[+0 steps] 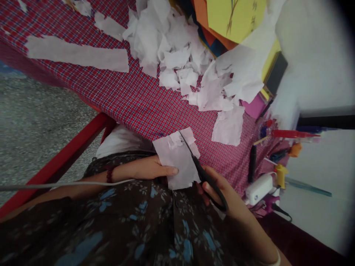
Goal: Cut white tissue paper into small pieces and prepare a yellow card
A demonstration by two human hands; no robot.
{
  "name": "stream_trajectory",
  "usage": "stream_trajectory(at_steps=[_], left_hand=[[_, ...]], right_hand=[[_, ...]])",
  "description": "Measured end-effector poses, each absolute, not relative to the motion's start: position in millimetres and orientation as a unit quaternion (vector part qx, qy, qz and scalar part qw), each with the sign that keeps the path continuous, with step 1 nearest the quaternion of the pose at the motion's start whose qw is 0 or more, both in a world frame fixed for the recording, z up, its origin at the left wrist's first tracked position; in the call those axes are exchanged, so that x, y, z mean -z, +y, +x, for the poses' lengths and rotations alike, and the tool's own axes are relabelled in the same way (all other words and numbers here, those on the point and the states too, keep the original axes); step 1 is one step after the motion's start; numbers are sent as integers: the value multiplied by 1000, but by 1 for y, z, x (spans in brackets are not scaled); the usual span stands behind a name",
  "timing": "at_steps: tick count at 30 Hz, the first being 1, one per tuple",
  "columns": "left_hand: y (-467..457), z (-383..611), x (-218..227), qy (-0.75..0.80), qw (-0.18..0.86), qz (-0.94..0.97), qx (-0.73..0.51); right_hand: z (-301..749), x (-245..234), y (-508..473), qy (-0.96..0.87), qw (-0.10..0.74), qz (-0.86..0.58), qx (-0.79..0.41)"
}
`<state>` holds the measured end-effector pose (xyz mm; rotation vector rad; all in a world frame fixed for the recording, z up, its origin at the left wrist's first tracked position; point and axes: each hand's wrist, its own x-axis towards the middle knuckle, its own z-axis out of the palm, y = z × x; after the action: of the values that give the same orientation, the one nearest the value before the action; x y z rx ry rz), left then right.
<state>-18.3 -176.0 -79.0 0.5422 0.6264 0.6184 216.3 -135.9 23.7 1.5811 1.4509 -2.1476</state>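
My left hand [156, 168] pinches a white sheet of paper [179, 164] close to my lap, thumb on top and fingers beneath it. The sheet has torn, uneven edges, and its far part lies at the table's edge. In my right hand [217, 186] is a pair of black-handled scissors [203, 173], fingers through the loops. The blades point up and left over the right side of the sheet; whether they are parted I cannot tell. Another ragged piece of white paper [229, 127] lies on the table, up and right of the scissors.
A heap of torn white paper [163, 40] covers part of the red checked tablecloth [108, 88], with a long strip [80, 53] to its left. Yellow card [235, 18] lies behind. At right are a white power strip [259, 188] and pens [294, 133]. A red chair frame [69, 151] stands left.
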Motion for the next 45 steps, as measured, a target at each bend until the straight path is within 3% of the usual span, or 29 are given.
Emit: stream_trajectory(at_steps=[7, 13, 17, 25, 31, 35, 38, 41, 45], left_hand=[[-175, -18, 80, 260, 885, 235, -306], [-172, -22, 80, 309, 895, 232, -222], [-173, -25, 76, 321, 891, 230, -222], [-172, -25, 72, 336, 875, 249, -246], [-160, -27, 38, 351, 837, 296, -299], [-156, -28, 17, 481, 641, 306, -514], [-156, -23, 20, 534, 528, 277, -599], [-161, -18, 30, 566, 620, 216, -499], [-168, -15, 35, 535, 743, 180, -360]], right_hand=[[222, -25, -136, 450, 14, 487, 748], [235, -8, -142, 310, -199, 503, 782], [242, -5, -138, 265, -254, 484, 794], [269, -5, -144, 255, -201, 488, 810], [296, -16, -152, 286, -283, 469, 787], [303, -11, -164, 339, -301, 464, 761], [300, -1, -179, 335, -216, 472, 786], [298, 2, -191, 323, -142, 475, 806], [304, -4, -202, 301, -171, 515, 784]])
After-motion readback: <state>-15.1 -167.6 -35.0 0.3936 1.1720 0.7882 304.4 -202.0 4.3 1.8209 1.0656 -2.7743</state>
